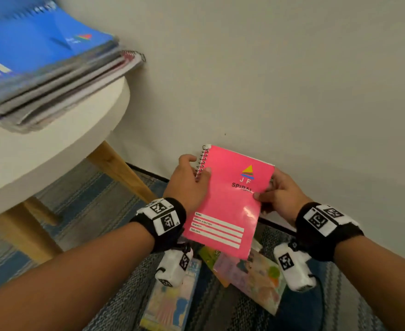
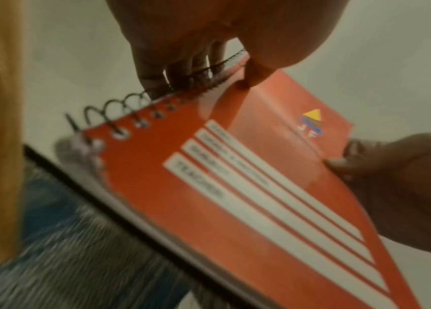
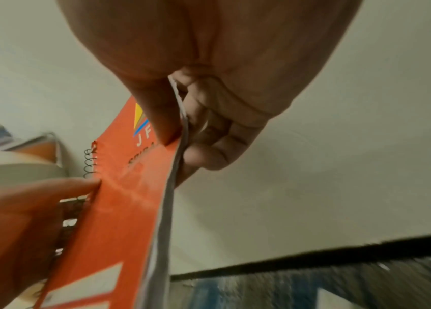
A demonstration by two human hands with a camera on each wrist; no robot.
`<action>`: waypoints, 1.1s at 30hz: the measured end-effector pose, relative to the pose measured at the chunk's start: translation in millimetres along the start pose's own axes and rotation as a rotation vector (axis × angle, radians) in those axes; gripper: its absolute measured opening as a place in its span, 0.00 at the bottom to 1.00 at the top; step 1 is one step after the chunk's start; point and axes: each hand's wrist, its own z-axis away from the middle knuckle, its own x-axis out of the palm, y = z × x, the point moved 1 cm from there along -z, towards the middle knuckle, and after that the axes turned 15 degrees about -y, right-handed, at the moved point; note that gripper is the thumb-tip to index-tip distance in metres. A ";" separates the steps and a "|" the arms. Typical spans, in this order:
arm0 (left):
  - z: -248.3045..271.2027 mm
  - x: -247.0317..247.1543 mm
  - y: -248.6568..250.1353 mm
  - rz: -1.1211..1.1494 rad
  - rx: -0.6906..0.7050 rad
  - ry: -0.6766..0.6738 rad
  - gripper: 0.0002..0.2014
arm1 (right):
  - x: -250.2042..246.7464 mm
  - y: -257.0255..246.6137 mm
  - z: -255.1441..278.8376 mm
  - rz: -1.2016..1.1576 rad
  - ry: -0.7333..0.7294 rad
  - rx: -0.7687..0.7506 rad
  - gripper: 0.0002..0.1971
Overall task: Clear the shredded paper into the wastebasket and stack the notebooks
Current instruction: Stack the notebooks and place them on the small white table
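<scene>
Nearest the camera, a blue and grey striped woven rug [image 1: 115, 211] covers the floor; on it, below the wrists, lie a few colourful picture books [image 1: 251, 273], one overlapping another, and a pastel one [image 1: 170, 304] a little to their left; a dark strip runs along the rug's far edge where it meets the plain off-white wall [image 1: 292, 68].

Above the books, both hands hold a pink spiral notebook [image 1: 230, 199] in the air, its cover facing up and its wire coil on the left edge; the wrist cameras render the cover orange-red. The left hand [image 1: 189, 185] grips the coil side, thumb pressed on the cover just beside the spiral [image 2: 248, 81] and the fingers curled behind the binding; the right hand [image 1: 280, 194] pinches the opposite, open edge, thumb on top near the printed word "SPIRAL" and fingers curled underneath against the white pages [image 3: 209, 154]; the two hands are apart, one on each long side of the notebook.

Further off to the left stands a round white table [image 1: 53, 149] on light wooden legs [image 1: 122, 173]; on its top sits a stack of notebooks [image 1: 53, 84], blurred, with a blue-covered one [image 1: 36, 39] uppermost and a wire coil jutting past the table's edge toward the wall.
</scene>
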 end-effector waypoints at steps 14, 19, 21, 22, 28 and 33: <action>91.3 -137.1 191.3 -0.748 0.210 0.578 0.51 | 64.6 -210.6 9.9 -0.146 0.085 -0.729 0.23; 128.1 -157.2 170.0 -1.158 0.115 0.422 0.45 | 100.6 -243.8 5.4 -0.409 0.040 -0.731 0.19; 133.0 -169.7 159.9 -1.202 0.182 0.451 0.28 | 113.0 -249.3 2.4 -0.494 -0.017 -0.719 0.18; 135.3 -178.7 158.2 -1.192 0.198 0.459 0.25 | 118.3 -250.3 1.0 -0.512 -0.049 -0.697 0.18; 126.4 -238.2 136.3 -1.305 -0.033 0.446 0.18 | 126.1 -217.0 -4.0 -0.249 -0.157 -0.405 0.13; 107.7 -253.3 109.9 -1.408 -0.311 0.282 0.15 | 114.7 -155.7 -19.8 0.141 -0.190 -0.245 0.07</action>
